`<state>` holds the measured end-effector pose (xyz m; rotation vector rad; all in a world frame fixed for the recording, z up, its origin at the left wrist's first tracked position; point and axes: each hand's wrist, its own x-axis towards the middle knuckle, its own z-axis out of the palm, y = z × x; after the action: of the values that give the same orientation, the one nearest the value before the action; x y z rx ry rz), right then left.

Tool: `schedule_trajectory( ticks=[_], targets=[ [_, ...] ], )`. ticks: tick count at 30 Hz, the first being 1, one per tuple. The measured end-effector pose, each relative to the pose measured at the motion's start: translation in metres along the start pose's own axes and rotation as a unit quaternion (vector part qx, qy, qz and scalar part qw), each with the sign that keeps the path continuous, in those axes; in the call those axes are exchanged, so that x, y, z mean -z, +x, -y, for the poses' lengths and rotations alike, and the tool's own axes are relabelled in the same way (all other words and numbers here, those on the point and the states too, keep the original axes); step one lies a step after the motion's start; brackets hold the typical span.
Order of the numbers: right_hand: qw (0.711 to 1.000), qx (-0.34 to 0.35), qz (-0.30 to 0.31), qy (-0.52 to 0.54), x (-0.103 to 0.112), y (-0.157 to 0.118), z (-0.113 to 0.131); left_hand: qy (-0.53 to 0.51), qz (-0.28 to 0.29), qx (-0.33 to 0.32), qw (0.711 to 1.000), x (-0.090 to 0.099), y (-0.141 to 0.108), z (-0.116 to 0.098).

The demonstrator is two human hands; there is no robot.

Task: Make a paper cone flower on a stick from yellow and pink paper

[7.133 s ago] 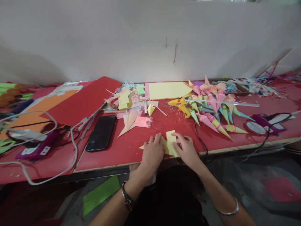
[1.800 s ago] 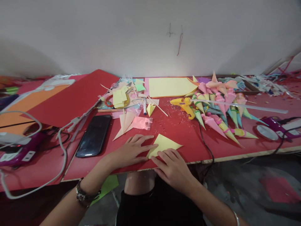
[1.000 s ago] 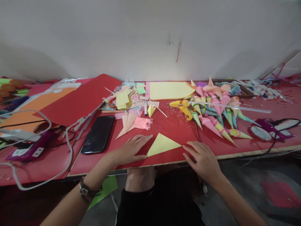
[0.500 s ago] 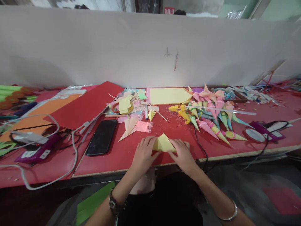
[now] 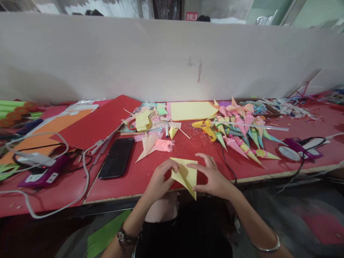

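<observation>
A yellow square of paper (image 5: 190,175), creased and partly folded, is held up above the front edge of the red table. My left hand (image 5: 162,179) pinches its left corner between thumb and fingers. At the paper's right edge is my right hand (image 5: 213,179), with thumb and fingers spread apart. Its index fingertip overlaps the paper and its thumb is close to the lower edge; whether they press on it I cannot tell. Beyond the hands lie a small folded yellow paper piece (image 5: 173,132), a pink packet (image 5: 164,145) and a peach paper cone (image 5: 147,146).
A black phone (image 5: 116,157) lies left of my hands. A yellow glue gun (image 5: 206,128) rests beside a heap of paper cones (image 5: 243,130). Yellow sheets (image 5: 192,110) lie at the back. Purple power strips (image 5: 44,172) with trailing cables are at both sides.
The paper has gone from a flat folded shape on the table to a raised, partly opened square. My right hand's fingers have spread apart; my left hand now pinches a corner.
</observation>
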<state>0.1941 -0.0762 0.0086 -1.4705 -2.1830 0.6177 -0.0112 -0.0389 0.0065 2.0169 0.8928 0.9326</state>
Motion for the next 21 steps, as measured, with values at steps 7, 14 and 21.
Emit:
schedule_trajectory(
  ticks=[7, 14, 21],
  targets=[
    [0.985, 0.081, 0.028, 0.152, 0.000, 0.004, -0.002, -0.134, 0.010, 0.025, 0.991, 0.015, -0.005, 0.001],
    [0.964, 0.070, -0.103, 0.236, -0.005, 0.010, 0.005, -0.077, 0.060, 0.036, 0.995, 0.032, -0.007, 0.003],
    [0.948, -0.013, -0.158, 0.277, -0.012, 0.015, 0.004, -0.097, -0.055, 0.103, 0.988, 0.033, -0.008, 0.009]
  ],
)
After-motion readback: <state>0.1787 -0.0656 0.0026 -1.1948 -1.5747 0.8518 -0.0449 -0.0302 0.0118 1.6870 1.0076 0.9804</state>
